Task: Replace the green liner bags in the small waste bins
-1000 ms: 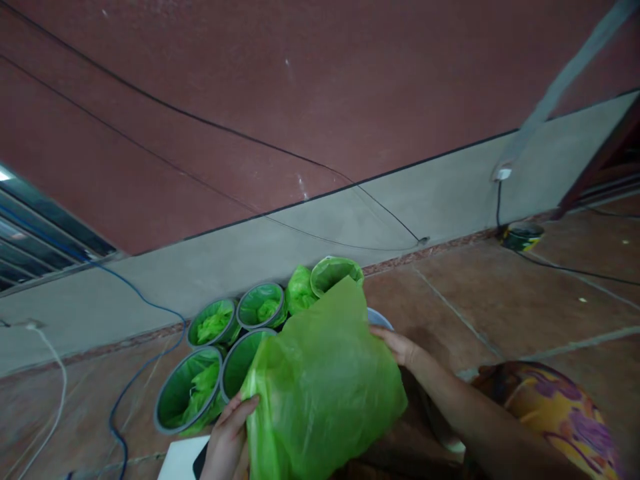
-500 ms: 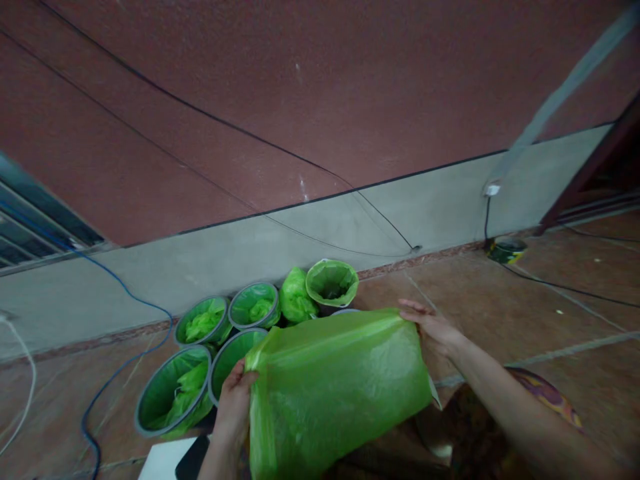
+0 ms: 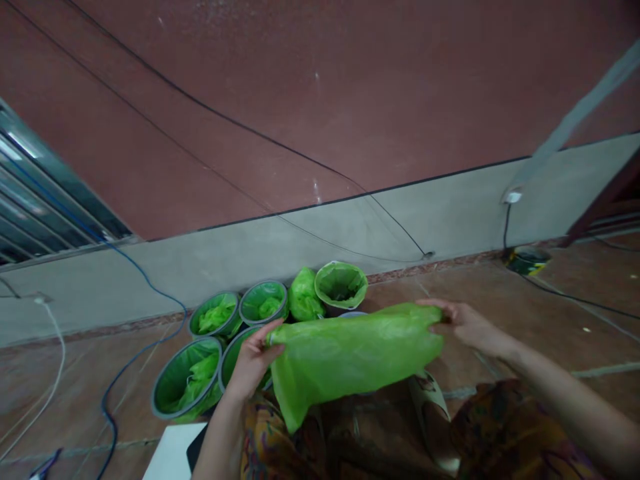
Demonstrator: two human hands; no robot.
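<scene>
A green plastic bag (image 3: 355, 353) is stretched sideways in front of me, its lower edge hanging loose above my feet. My left hand (image 3: 257, 357) pinches its left top corner between thumb and fingers. At the right end, my right hand (image 3: 460, 323) grips the other top corner. Just behind the bag stand several grey bins lined with green bags; the large front-left bin (image 3: 163, 383) has a crumpled bag inside. Another lined bin (image 3: 341, 283) stands at the back, beside a bunched green bag (image 3: 304, 293). One bin is partly covered by my left hand and the bag.
A blue cable (image 3: 120, 373) and a white cable (image 3: 55, 393) run across the tiled floor at left. A white board-like object (image 3: 173, 453) with a dark item lies at lower left. A dark tin (image 3: 529, 260) sits by the wall at right.
The green bag has been raised or folded so that less of it hangs down, uncovering my feet and legs. My left hand has moved up and right; the right hand shifted slightly right.
</scene>
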